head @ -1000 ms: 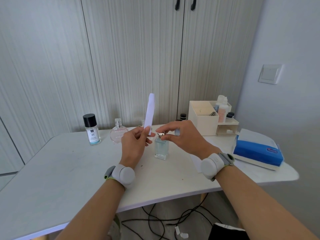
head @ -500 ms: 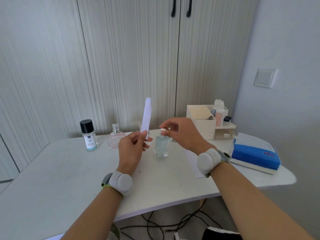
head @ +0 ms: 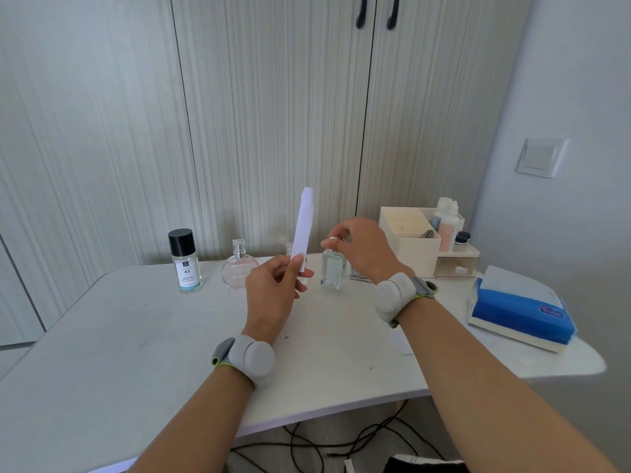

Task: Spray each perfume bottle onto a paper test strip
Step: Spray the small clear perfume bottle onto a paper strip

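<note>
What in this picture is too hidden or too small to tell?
Head view, all:
- Sprayer of the clear square glass perfume bottle: mostly covered by fingers of the right hand.
- Lower end of the white paper strip: partly covered by the thumb of the left hand.
- Small print on the black-capped clear bottle: too small.
- Contents of the cream plastic organiser box: hidden by its walls.

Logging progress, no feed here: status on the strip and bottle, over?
Left hand pinches paper strip, upright. Right hand pinches top of square bottle, beside strip. Round bottle and black-capped bottle stand off left, clear.
</note>
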The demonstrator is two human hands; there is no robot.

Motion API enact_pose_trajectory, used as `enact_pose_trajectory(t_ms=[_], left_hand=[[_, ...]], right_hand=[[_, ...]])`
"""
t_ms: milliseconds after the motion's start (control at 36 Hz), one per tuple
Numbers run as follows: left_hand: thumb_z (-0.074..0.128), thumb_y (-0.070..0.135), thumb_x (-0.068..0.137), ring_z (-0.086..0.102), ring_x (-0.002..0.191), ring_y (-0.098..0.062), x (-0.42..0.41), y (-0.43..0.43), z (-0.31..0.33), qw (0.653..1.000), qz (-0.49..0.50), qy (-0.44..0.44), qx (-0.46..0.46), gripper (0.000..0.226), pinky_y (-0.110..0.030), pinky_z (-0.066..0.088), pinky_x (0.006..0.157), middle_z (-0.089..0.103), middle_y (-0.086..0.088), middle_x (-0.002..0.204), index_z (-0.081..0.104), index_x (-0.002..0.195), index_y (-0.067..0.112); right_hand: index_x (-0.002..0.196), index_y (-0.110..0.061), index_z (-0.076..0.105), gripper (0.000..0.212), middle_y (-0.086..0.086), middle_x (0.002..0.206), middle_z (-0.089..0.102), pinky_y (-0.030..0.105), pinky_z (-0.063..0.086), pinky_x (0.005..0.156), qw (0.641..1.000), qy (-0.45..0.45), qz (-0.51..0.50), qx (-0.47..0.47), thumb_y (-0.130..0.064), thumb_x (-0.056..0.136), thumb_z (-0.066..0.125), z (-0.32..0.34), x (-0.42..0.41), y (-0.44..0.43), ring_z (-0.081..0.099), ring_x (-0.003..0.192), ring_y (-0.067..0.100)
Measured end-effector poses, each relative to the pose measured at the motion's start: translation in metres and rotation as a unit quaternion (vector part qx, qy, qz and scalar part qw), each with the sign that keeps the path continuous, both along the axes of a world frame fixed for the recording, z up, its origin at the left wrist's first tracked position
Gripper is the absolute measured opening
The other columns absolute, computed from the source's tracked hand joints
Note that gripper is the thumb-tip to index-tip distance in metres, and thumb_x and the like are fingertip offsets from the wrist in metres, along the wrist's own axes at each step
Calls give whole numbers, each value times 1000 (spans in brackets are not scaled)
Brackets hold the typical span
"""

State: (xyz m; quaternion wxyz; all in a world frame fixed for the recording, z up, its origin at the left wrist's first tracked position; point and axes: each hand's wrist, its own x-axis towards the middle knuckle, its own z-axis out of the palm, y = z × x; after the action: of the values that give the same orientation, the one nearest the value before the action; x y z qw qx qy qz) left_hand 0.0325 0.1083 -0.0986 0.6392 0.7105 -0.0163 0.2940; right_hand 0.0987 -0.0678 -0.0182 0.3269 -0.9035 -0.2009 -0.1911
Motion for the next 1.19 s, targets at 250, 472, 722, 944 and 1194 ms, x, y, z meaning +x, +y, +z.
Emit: enact_pose_trajectory(t_ms=[250, 472, 722, 944, 1194], left_hand=[[66, 35, 107, 68, 59, -10, 0, 0, 0, 1000, 4, 2, -5, 27, -23, 55, 56, 83, 4, 82, 78, 100, 12], [66, 35, 107, 68, 59, -9, 0, -1, 2, 1000, 1, -2, -13, 27, -23, 55, 57, 83, 3, 82, 78, 101, 11], [66, 33, 107, 66, 57, -9, -2, -2, 3, 1000, 4, -2, -22, 26, -22, 54, 55, 82, 3, 82, 77, 98, 11], [65, 32, 108, 65, 56, -8, -4, -2, 3, 1000, 2, -1, -22, 25, -21, 54, 55, 82, 3, 82, 77, 98, 13], [66, 34, 107, 66, 57, -9, -6, 1, 4, 1000, 8, 3, -15, 27, -21, 54, 56, 83, 5, 82, 77, 97, 13]], right_hand=[[87, -6, 72, 46, 12, 86, 70, 48, 56, 86, 992, 9, -90, -85, -52, 89, 77, 10, 12, 27, 67, 83, 31], [65, -20, 47, 52, 2, 76, 55, 41, 46, 81, 976, -6, -157, -148, -57, 90, 73, 12, 21, 37, 59, 81, 25], [81, -17, 61, 42, 4, 89, 64, 48, 46, 94, 972, -2, -168, -163, -56, 91, 72, 2, 27, 44, 58, 101, 27], [84, -24, 66, 48, -2, 88, 66, 47, 34, 97, 954, -65, -208, -205, -72, 88, 63, -1, 22, 45, 52, 105, 24], [79, -24, 65, 53, -3, 81, 65, 47, 31, 94, 954, -85, -196, -212, -76, 88, 58, 2, 11, 37, 53, 100, 24]])
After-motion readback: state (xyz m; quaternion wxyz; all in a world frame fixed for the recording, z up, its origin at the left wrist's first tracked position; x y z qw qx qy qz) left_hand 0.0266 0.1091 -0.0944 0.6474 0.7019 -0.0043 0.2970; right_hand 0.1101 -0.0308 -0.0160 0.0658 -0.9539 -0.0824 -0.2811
